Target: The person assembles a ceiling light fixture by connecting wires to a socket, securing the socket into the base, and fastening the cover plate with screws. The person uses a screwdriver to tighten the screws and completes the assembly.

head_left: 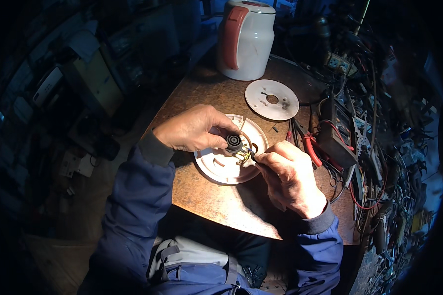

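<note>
My left hand (194, 129) pinches a black round kettle-base connector (235, 141) between thumb and fingers, its ringed face turned up. The connector is held over a white round kettle base (212, 164) lying on the bench, its ribbed inside showing. Thin yellow and blue wires (246, 154) run out beside the connector. At these wires my right hand (291, 179) is closed, thumb against forefinger. Its fingertips hide most of what they grip, so I cannot make that out.
A white electric kettle (256, 46) with a red handle stands at the back of the brown bench (197, 196). Near it lies a white round cover plate (261, 104) with a central hole. Red-handled pliers (310, 147), a meter-like box (335, 142) and tangled cables crowd the right side.
</note>
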`<act>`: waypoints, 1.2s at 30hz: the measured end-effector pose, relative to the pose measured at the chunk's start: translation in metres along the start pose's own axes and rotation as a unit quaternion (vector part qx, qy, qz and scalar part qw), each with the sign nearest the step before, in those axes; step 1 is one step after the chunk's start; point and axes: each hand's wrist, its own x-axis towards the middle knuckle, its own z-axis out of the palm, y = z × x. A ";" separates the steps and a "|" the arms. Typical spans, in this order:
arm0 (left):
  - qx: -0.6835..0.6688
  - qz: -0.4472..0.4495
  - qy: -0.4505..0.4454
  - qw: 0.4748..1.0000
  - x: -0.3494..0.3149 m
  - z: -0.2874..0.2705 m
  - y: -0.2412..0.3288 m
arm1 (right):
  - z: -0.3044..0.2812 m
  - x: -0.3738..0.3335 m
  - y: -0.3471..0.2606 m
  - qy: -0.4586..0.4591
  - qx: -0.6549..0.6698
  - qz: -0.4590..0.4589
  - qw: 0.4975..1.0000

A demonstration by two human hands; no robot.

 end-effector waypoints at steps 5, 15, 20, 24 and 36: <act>-0.001 0.016 0.017 1.000 0.000 0.003 0.001 | 0.004 0.000 0.000 0.005 0.008 -0.006 1.000; 0.037 -0.019 -0.003 0.999 0.001 0.001 0.008 | 0.004 0.000 -0.001 -0.009 0.016 0.000 1.000; 0.065 -0.022 0.008 0.998 0.001 0.003 0.007 | -0.004 0.003 -0.004 -0.044 0.104 0.075 0.991; 0.070 -0.010 0.022 0.997 -0.001 0.005 0.005 | -0.009 0.002 -0.007 -0.076 0.157 0.147 0.974; 0.041 -0.006 0.015 0.999 -0.002 0.005 0.014 | 0.003 0.003 -0.021 -0.048 0.060 0.084 0.993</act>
